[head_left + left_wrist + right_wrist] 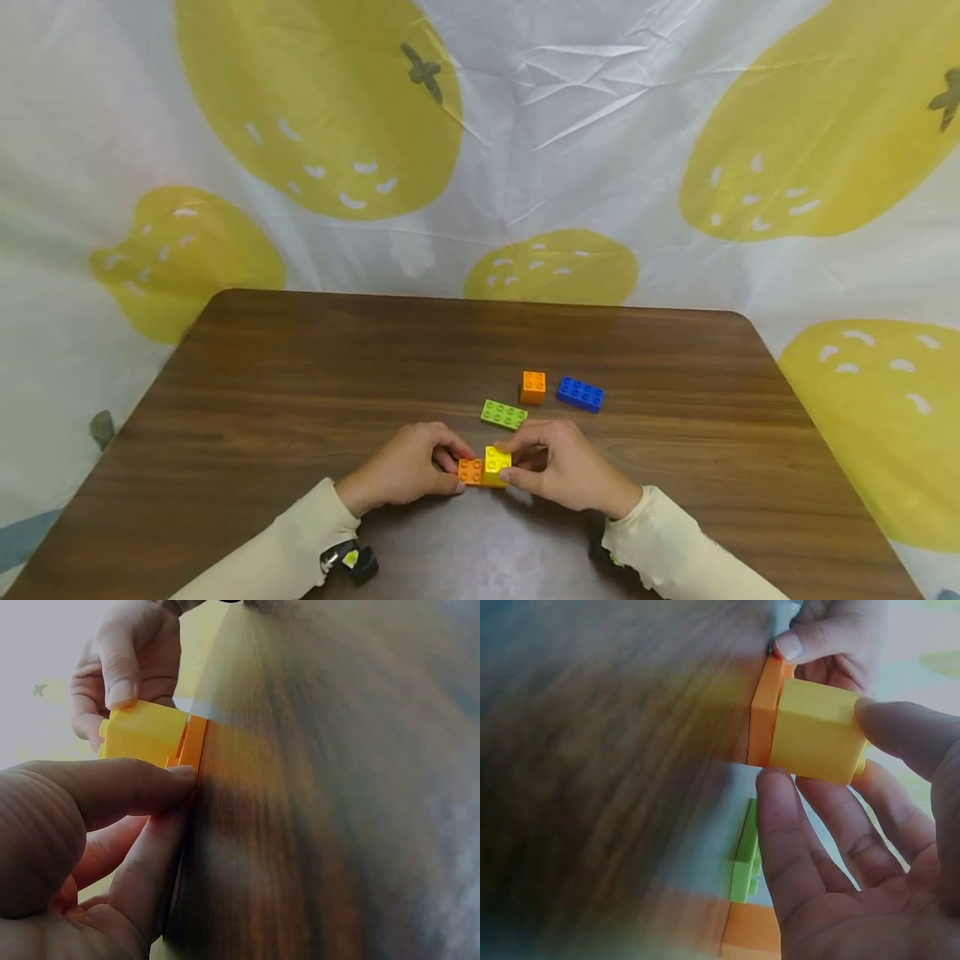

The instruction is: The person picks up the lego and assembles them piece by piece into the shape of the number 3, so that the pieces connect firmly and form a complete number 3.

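A flat orange toy brick [470,472] lies on the table near its front middle, its left end pinched between the thumb and fingers of my left hand [411,468]. On the right half of that brick stands a taller yellow brick [497,465]. My right hand [566,467] holds the yellow brick between thumb and fingers. In the left wrist view a thin slanted gap shows between the yellow brick [146,733] and the orange brick [193,742]. From the right wrist, the yellow brick [817,731] appears tilted slightly against the orange one [765,712].
Beyond the hands, a flat light-green brick [504,413] lies on the brown wooden table [337,367]. Behind it stand a taller orange brick [533,387] and, to the right, a blue brick [581,394]. A lemon-patterned cloth [480,167] hangs past the table's far edge.
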`<state>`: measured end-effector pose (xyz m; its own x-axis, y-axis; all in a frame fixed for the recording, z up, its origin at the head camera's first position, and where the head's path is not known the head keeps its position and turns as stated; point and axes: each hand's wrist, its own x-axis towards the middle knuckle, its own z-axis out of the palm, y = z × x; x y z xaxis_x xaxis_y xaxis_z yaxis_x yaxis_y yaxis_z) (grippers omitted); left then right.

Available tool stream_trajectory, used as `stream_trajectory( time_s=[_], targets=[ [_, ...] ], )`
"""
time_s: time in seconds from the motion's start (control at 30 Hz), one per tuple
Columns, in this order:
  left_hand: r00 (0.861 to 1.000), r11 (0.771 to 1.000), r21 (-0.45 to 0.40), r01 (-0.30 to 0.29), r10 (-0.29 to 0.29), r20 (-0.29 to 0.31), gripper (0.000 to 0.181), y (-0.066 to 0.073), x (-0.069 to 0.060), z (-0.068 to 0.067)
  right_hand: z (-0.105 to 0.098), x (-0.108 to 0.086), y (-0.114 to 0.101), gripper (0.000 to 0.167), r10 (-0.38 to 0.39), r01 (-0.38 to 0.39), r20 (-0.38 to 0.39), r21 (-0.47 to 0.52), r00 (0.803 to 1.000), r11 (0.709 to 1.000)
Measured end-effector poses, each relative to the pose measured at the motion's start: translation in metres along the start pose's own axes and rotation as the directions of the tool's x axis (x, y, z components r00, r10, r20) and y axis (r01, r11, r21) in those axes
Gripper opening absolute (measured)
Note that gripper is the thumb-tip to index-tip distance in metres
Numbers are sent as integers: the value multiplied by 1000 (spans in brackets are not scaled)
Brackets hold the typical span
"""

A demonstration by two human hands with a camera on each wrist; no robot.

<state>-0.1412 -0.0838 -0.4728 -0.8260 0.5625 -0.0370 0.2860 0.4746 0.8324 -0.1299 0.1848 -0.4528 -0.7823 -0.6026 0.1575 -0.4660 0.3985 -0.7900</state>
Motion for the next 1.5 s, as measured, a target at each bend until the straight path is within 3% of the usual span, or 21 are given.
stream_trajectory(
  time_s=[0.57,1.03,1.5],
  targets=[
    [1000,1000,25,0,0,7,33,-1,-3,-2,1,5,-1,21,58,-60,49,44,997,997],
    [1000,1000,23,-12,12,19,33,-3,1,2,-6,0,-1,27,33,-31,40,-54,999,998],
    [1000,1000,0,7,-7,21,33,-1,2,4,-19,-3,2,25,20,-24,-55,-65,998,998]
  ],
)
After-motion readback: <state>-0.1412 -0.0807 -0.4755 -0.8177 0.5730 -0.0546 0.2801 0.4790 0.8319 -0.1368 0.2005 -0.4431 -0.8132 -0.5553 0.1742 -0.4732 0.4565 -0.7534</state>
